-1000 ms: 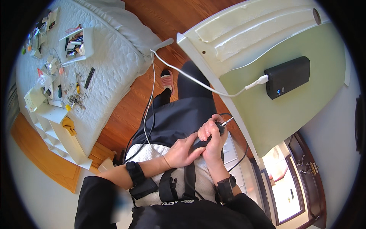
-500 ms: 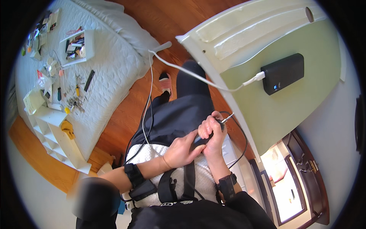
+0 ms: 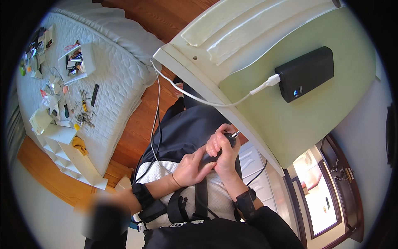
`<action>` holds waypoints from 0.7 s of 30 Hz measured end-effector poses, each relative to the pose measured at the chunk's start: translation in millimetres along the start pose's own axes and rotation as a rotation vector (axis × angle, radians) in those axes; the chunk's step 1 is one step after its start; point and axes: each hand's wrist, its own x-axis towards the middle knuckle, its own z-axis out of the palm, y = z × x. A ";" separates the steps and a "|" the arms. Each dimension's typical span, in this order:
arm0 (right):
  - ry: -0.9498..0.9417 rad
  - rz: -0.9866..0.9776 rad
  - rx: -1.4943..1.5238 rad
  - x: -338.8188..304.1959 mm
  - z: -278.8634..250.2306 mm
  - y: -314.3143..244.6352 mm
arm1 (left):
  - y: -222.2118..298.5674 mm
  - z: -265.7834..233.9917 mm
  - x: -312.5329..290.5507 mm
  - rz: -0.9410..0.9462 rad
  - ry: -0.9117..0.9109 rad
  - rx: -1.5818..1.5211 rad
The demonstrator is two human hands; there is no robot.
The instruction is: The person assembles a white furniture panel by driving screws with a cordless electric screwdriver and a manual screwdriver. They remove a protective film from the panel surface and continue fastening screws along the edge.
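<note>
My right hand is wrapped round a black cylindrical tool with a shiny metal tip. The tip points up and to the right, toward the pale table edge. My left hand lies against the tool's lower end, its fingers and thumb closing on it. Most of the handle is hidden by my fingers, so its exact kind cannot be told. Both hands are held above my lap. On the green-topped table to the right lies a black power bank with a white cable plugged in.
At the left, a white bed carries a white box of small things, a yellow-handled screwdriver, a dark-handled one, a black strip and scattered small metal pieces. A white compartment rack leans near the bed's lower corner.
The view has shifted, so the table sits further left and covers more of my leg. Less of the tool's metal tip shows, and it has turned slightly. Both hands keep their hold.
</note>
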 end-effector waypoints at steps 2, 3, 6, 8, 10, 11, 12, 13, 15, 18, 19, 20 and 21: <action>0.006 0.009 0.006 0.4 0.5 0.5 | -1.1 0.3 0.3 0.017 0.017 -0.012; 0.011 0.008 -0.012 0.7 0.3 0.4 | -1.6 0.7 0.6 0.010 0.016 -0.018; 0.004 0.000 -0.036 1.0 -0.2 0.7 | -1.7 0.9 0.8 0.010 0.028 -0.019; -0.025 -0.021 -0.048 1.8 -0.9 0.8 | -0.9 0.8 0.9 0.029 0.046 -0.018; -0.023 -0.028 -0.010 2.0 -1.7 1.1 | 0.8 0.7 0.8 0.004 0.028 -0.027; -0.026 -0.040 0.010 2.1 -2.4 1.0 | 1.7 0.7 0.8 -0.010 0.025 -0.024; -0.018 -0.061 0.034 2.2 -3.1 1.0 | 2.6 1.0 0.9 0.010 0.036 -0.028; -0.013 -0.064 0.030 2.1 -3.6 0.9 | 3.5 1.0 1.2 0.026 0.054 -0.023; -0.026 -0.078 0.024 1.8 -3.9 2.2 | 5.2 0.4 1.2 0.061 0.085 -0.019; -0.045 -0.108 0.039 1.5 -4.0 3.4 | 7.8 -0.7 0.9 0.088 0.100 0.008; -0.042 -0.113 0.043 1.3 -4.5 3.9 | 7.7 -1.5 0.8 0.063 0.062 0.010; -0.041 -0.120 0.047 0.6 -4.6 3.5 | 8.8 -1.9 0.4 0.040 0.049 0.001; -0.038 -0.126 0.048 1.6 -5.1 4.2 | 8.2 -1.8 0.8 0.056 0.051 -0.007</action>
